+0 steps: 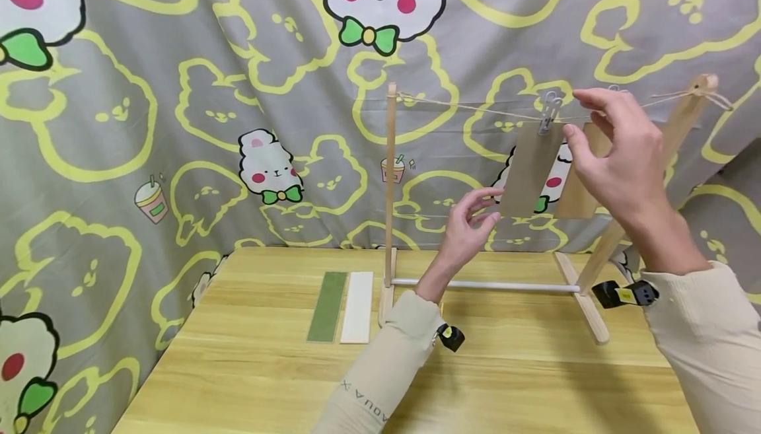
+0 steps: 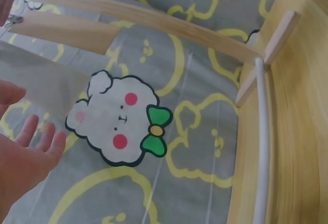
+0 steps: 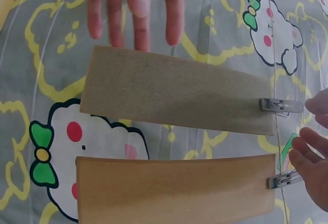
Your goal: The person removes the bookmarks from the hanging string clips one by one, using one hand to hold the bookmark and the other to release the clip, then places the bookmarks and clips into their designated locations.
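We find the grey-brown card (image 1: 523,176) hanging by a metal clip (image 1: 547,114) from the string (image 1: 470,106), beside a tan card (image 3: 174,190). The right hand (image 1: 627,153) is just beside the clip, thumb and fingers apart; the left hand (image 1: 466,232) is spread near the card's lower end, though from these angles we cannot confirm contact. We note green (image 1: 327,306) and white (image 1: 357,306) strips on the table (image 1: 250,361).

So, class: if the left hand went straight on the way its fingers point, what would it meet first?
Most likely the greyish card hanging from the string, near its lower end. The left hand's fingertips may already touch it; depth is unclear.
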A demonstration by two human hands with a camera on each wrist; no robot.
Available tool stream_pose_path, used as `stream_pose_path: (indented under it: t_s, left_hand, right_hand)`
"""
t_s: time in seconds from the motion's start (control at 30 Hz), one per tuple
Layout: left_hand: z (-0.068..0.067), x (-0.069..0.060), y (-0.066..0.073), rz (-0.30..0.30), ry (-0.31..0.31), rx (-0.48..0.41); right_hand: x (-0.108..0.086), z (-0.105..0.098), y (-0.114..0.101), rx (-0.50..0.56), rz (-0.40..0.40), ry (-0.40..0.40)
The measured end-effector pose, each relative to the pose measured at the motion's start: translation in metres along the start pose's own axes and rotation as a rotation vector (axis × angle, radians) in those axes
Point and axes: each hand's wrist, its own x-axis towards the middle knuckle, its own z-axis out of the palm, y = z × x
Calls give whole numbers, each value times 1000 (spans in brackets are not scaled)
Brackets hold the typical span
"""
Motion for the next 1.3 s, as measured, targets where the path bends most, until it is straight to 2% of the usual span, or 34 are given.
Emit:
stream_pose_path:
  t_s: [0.23,0.4,0.5,0.67,0.93,1.3]
  left_hand:
    - [6,6,-1,-27,3,-98]
    - [8,8,-2,-36,5,-74]
    - [9,9,0,-36,-14,-69]
    - [12,9,3,-7,-32,-60]
    - [14,7,3,15,-9,-30]
    - [19,4,3,9,26,-66]
  right_hand:
    - [5,-2,-3,-20,1,-36]
    - [10,0,-4,-27,32,-71]
    - [13,2,-5,-33,42,-97]
    - [17,1,-4,-56,56,-170]
    - [21,-2,0,-89,64,-221]
    - [29,-4,6,-123,50,-281]
